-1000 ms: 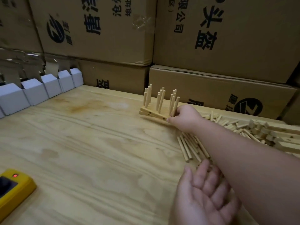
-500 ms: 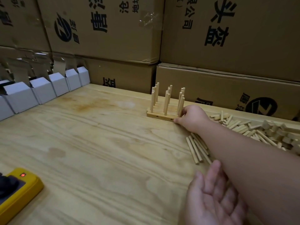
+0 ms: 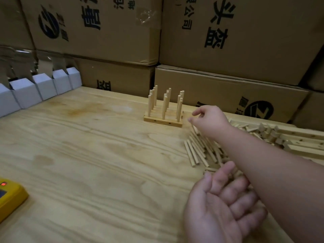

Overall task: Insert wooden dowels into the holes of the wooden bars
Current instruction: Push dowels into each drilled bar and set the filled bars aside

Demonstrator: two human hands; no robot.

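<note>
right hand [image 3: 209, 121] loose, holding nothing | doweled bars [image 3: 163, 120] just left of it | left hand [image 3: 226, 206] palm-up, empty | loose dowels [image 3: 198, 151] under right wrist

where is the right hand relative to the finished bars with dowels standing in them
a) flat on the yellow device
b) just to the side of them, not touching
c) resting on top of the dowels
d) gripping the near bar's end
b, the right hand hangs just beside the end of the finished bars, with a visible gap of table between its loosely curled fingers and the wood.
</note>
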